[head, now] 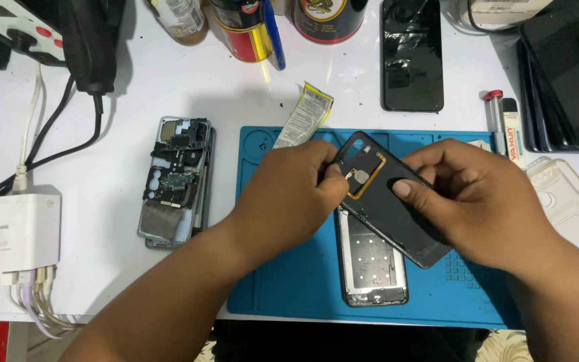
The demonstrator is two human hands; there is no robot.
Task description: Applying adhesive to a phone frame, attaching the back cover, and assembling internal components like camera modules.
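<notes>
Both hands, left hand (288,194), right hand (477,194), back cover (387,201) tilted, long axis upper-left to lower-right

Single view only: camera worn on the head, looking steeply down onto the counter (169,87) from the person's own side. Close range; both forearms enter from the bottom edge and the left hand (289,194) and right hand (477,194) sit near frame centre over the blue mat (289,281). Far edge of the frame cuts through the cans (246,30) at the top. No second view to overlap with
</notes>
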